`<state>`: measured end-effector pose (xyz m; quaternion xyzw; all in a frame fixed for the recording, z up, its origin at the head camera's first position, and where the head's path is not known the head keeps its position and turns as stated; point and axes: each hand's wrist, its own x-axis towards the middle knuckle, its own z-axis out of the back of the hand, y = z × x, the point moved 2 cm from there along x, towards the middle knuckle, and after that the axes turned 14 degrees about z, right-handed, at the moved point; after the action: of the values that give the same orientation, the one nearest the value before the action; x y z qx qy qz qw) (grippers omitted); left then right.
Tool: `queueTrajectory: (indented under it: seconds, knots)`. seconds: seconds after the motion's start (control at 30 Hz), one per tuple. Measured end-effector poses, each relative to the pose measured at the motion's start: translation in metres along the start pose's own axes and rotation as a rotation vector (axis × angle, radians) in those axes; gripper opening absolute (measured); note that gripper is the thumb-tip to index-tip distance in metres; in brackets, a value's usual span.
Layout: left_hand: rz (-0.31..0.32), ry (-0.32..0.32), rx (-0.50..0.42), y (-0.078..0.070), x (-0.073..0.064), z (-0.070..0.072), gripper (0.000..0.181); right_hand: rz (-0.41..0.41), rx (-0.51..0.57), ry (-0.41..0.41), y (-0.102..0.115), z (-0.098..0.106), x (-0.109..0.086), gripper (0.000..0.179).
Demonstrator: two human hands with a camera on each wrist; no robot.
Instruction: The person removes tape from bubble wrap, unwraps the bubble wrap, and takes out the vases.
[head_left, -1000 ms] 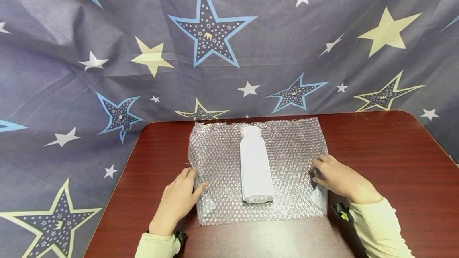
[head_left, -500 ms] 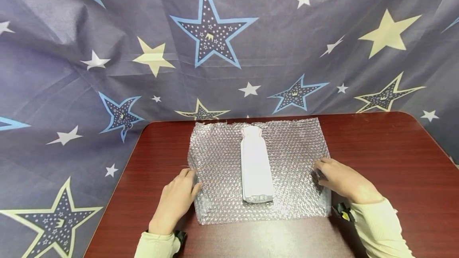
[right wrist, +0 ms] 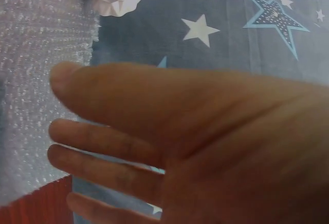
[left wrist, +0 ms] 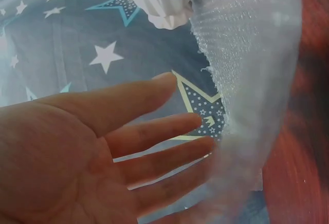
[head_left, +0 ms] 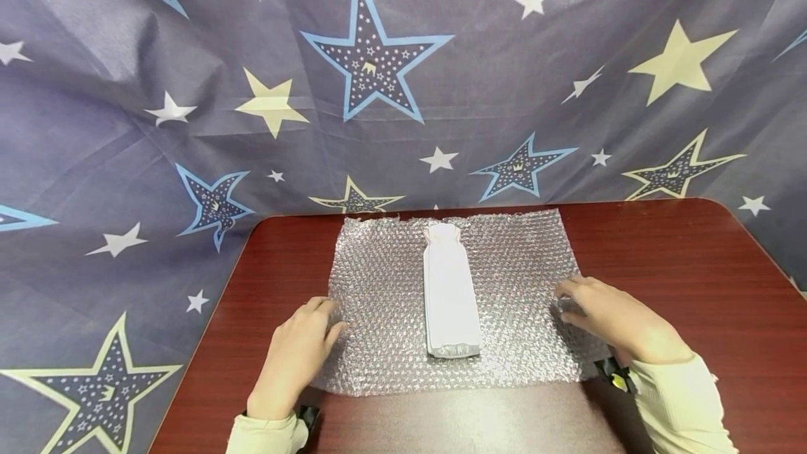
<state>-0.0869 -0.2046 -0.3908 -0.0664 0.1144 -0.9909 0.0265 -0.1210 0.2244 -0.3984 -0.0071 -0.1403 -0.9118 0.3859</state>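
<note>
A sheet of bubble wrap (head_left: 384, 300) lies spread flat on the table, and a white vase (head_left: 450, 293) lies lengthwise across its middle. The vase's narrow, pleated neck points to the far edge and its flat base faces the near side. At the sheet's left edge is my left hand (head_left: 296, 349), fingers extended and thumb apart, gripping nothing. My right hand (head_left: 605, 314) hovers over the right edge with fingers spread loosely and nothing between them. Both wrist views show the palms bare, with the vase's fluted rim (left wrist: 169, 18) beyond the left thumb.
The reddish-brown wooden table (head_left: 681, 258) extends to both sides of the sheet. Behind its far edge hangs a grey-blue cloth with stars (head_left: 403, 146). Cream sleeves (head_left: 677, 398) and dark wrist straps (head_left: 611, 373) are on the forearms.
The raised left and right edges of the bubble wrap have come down flat. Both hands have moved slightly outward, letting go of the edges. The vase has stayed in place.
</note>
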Motion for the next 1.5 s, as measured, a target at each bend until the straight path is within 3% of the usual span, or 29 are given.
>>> queueTrajectory:
  seconds: [0.23,0.7,1.13,1.5]
  knots:
    - [0.016,-0.050,-0.077,-0.002,0.004,0.001,0.033,0.052,-0.038,-0.097,0.005,0.010,0.002,0.024]
    - [0.012,-0.095,-0.132,-0.011,0.008,0.001,0.033,0.040,-0.018,-0.121,0.013,0.019,0.014,0.028]
    - [-0.010,-0.110,-0.211,-0.038,0.025,-0.002,0.031,0.021,0.084,-0.126,0.029,0.026,0.039,0.033]
    - [0.018,-0.021,-0.287,-0.061,0.038,-0.014,0.040,-0.024,0.205,-0.072,0.034,0.016,0.058,0.050]
